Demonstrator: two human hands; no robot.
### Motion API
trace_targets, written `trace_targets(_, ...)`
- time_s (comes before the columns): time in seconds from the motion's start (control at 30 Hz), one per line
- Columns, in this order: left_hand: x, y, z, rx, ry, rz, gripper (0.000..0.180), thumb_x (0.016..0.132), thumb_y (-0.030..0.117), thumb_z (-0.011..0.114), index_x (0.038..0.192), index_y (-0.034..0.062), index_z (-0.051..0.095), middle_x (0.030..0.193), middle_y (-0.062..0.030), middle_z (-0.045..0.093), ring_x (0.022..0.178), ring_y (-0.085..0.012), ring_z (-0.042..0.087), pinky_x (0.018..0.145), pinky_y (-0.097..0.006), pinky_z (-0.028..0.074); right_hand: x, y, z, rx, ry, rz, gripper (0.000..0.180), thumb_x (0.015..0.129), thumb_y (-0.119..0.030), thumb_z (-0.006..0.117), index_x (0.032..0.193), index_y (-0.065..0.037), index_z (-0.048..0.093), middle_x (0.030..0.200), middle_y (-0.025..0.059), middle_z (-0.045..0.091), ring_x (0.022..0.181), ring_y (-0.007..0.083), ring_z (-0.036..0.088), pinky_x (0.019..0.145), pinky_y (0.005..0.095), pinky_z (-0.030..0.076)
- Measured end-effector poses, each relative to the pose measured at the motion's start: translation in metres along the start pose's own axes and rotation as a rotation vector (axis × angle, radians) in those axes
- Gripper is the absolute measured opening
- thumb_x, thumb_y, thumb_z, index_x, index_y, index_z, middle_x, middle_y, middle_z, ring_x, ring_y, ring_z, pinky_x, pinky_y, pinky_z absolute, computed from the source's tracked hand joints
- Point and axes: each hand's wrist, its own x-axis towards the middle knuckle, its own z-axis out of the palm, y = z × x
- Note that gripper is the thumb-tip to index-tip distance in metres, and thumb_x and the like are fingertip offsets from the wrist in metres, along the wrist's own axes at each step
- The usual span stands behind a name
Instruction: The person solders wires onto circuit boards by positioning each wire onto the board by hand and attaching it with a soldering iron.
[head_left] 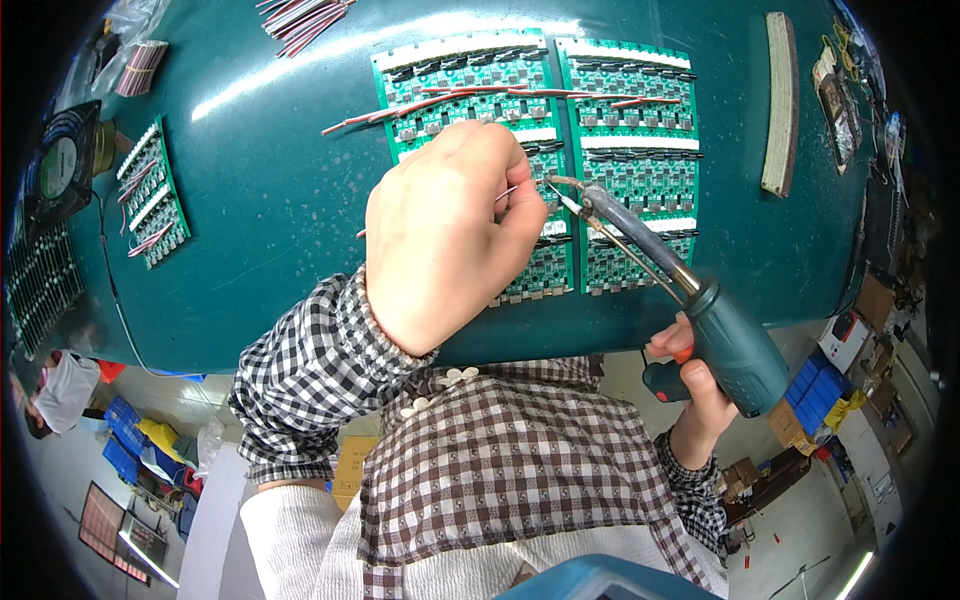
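The left hand (445, 230) pinches a thin wire (507, 193) above the left circuit board (465, 75); the right hand (706, 400) grasps a green soldering gun (738, 345).

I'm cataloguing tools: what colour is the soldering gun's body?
The soldering gun's body is dark green; it shows in the head view.

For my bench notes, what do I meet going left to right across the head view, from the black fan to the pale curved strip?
Black fan, small green circuit-board panel, left hand pinching a thin wire, right hand gripping the green soldering gun, pale curved strip.
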Motion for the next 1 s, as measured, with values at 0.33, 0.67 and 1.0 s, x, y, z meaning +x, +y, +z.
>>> trace_targets(0.33, -0.0001, -0.0007, 0.0003, 0.010, -0.005, 0.004, 0.011, 0.068, 0.000, 0.065, 0.075, 0.0039, 0.057, 0.068, -0.0049, 0.055, 0.054, -0.0137, 0.052, 0.048, -0.026, 0.043, -0.0002, 0.0023, -0.0002, 0.018, -0.005, -0.008, 0.041, 0.076, -0.028, 0.068, 0.090, 0.010, 0.059, 0.080, 0.0181, 0.059, 0.071, 0.0265, 0.062, 0.064, 0.0365, 0.054)
trace_targets(0.67, -0.0005, 0.0000, 0.0013, 0.007, 0.013, 0.010, 0.011, 0.068, 0.000, 0.065, 0.074, 0.0041, 0.056, 0.067, -0.0047, 0.054, 0.053, -0.0141, 0.051, 0.048, -0.026, 0.043, -0.0013, 0.0025, -0.0036, 0.014, 0.004, -0.025, 0.042, 0.077, -0.029, 0.068, 0.090, 0.009, 0.059, 0.083, 0.0186, 0.058, 0.070, 0.0268, 0.063, 0.063, 0.0370, 0.055)
trace_targets(1.0, -0.0004, 0.0005, 0.0017, 0.023, 0.019, 0.011, 0.012, 0.067, 0.000, 0.065, 0.074, 0.0045, 0.056, 0.066, -0.0043, 0.054, 0.053, -0.0142, 0.051, 0.051, -0.027, 0.044, -0.0030, 0.0034, -0.0035, 0.015, 0.032, -0.021, 0.044, 0.076, -0.031, 0.069, 0.089, 0.010, 0.059, 0.084, 0.0188, 0.058, 0.070, 0.0271, 0.063, 0.061, 0.0375, 0.056)
